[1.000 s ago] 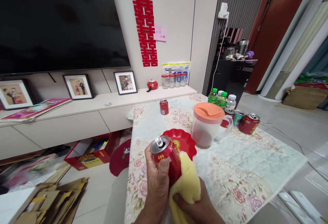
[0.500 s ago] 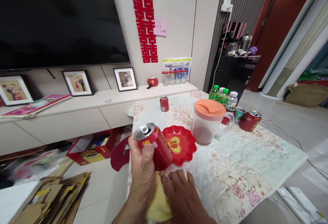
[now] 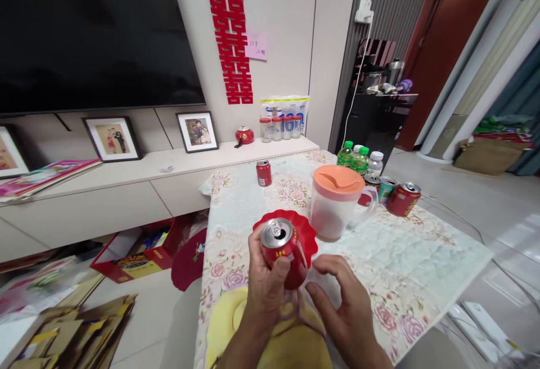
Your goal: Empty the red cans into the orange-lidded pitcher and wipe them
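Note:
My left hand (image 3: pixel 268 273) is wrapped round a red drink can (image 3: pixel 291 253), whose silver top has an opened mouth and a raised tab. The can stands nearly upright in my grip, in front of a red scalloped plate (image 3: pixel 310 234) that it partly hides. To the right of the can is my right hand (image 3: pixel 343 296), thumb and fingers apart, with nothing in it. Under both wrists lies a yellow cloth (image 3: pixel 228 318) with purple edging, at the near side of the table.
An orange-lidded pitcher (image 3: pixel 333 208) stands right of the plate. Behind it are green-capped bottles (image 3: pixel 360 161) and several cans, including a red can (image 3: pixel 404 199). Another small red can (image 3: pixel 264 173) stands farther back. A flowered tablecloth (image 3: pixel 405 256) covers the table.
My right hand has come off the yellow cloth and opened beside the can. My left hand has moved the can to the right and brought it more upright. The cloth now lies spread out.

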Available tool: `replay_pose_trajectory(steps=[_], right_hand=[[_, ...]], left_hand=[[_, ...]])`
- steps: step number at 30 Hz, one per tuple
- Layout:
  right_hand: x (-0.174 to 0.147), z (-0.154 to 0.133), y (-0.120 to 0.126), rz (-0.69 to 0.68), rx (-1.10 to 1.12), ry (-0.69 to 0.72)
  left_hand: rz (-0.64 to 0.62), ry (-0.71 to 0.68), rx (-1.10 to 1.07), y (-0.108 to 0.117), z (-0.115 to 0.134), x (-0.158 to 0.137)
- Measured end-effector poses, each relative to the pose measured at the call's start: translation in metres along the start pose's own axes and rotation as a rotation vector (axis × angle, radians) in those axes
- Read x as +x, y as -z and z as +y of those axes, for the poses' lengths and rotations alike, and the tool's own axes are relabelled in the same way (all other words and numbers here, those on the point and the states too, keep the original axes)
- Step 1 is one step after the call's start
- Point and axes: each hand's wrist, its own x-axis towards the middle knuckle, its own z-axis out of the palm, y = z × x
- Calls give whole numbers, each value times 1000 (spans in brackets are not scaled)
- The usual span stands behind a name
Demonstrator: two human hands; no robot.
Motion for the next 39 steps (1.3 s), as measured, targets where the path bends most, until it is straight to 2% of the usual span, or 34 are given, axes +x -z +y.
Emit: replay_pose_trajectory(steps=[2, 5, 13, 19, 23, 26, 29, 35, 39], right_hand=[[-1, 4, -2, 41, -57, 16], [-7, 6, -10, -36, -31, -32], [-17, 5, -12, -156, 92, -333], [-18, 0, 5, -13, 232, -501], [-16, -13, 35, 136, 228, -625], [-9, -10, 59, 323, 156, -645], [6, 18, 81, 465, 54, -580], [39, 109, 113, 533, -190, -581], [53, 149, 119, 531, -260, -587]], left_hand=[[-100, 13, 3, -1, -4, -4], [-203, 11, -28, -4, -10, -10], [-296, 131, 28, -6, -10, -19], [-439, 197, -146, -5, -33, -31], [-582, 135, -10, 2, -49, -34], [-612, 105, 134, 6, -54, -35], [-617, 107, 211, 7, -54, -35], [-647, 99, 254, 4, -51, -34], [-667, 94, 266, 4, -53, -33]])
